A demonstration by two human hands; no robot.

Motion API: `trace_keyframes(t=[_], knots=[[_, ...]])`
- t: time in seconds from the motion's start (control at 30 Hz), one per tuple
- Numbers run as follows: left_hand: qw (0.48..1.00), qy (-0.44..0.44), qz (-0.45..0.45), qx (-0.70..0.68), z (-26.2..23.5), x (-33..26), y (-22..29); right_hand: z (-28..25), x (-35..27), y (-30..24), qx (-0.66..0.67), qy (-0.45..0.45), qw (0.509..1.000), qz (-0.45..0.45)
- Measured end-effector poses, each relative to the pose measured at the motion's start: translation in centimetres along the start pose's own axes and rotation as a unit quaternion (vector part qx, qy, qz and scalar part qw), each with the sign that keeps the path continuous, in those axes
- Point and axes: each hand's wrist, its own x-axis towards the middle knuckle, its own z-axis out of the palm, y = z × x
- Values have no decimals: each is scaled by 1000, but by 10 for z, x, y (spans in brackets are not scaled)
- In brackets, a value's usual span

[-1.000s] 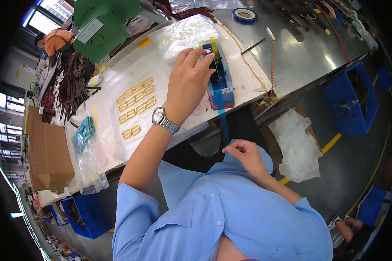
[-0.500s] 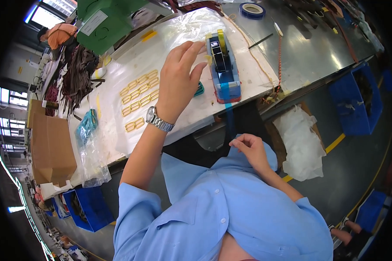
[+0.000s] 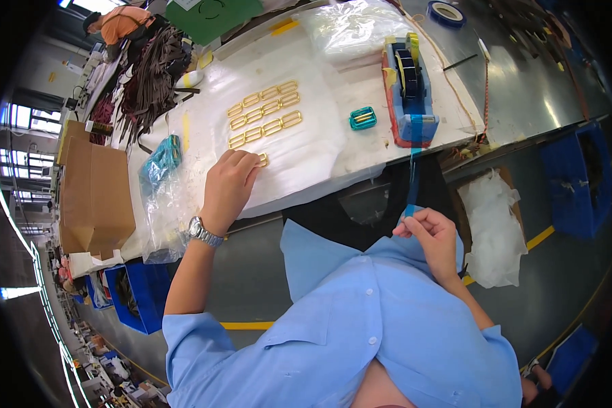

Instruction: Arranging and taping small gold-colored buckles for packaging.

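Observation:
My left hand [image 3: 228,187] rests on the white sheet [image 3: 306,149] at the near edge of the table, fingers closed over a gold metal buckle [image 3: 262,160]. Several more gold buckles [image 3: 265,115] lie in rows just beyond it. My right hand [image 3: 432,234] is held near my chest, pinching the end of a blue tape strip [image 3: 412,180] that runs up to the blue and red tape dispenser [image 3: 408,88]. A teal-wrapped buckle [image 3: 363,118] lies between the rows and the dispenser.
A clear bag with teal pieces [image 3: 160,163] lies left of my left hand. Cardboard boxes [image 3: 95,194] stand at the far left, blue bins [image 3: 578,180] at the right, a tape roll [image 3: 446,11] far back. Another person in orange [image 3: 119,24] works beyond.
My left hand has left the tape dispenser and swung left and nearer, down to the gold buckles. My right hand has pulled the blue tape strip out longer.

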Motion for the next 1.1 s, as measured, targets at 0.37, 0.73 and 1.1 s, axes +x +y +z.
trace_keyframes(t=[0.37,0.73,1.1], knots=[[992,-87,-78,-43,1,15,-25,18,-1,5,80,21,997,-13],[648,-150,-213,-715,20,19,150,6,-7,3,82,-21,996,-15],[649,-192,-226,-701,55,16,202,-1,-11,2,89,-28,996,-18]])
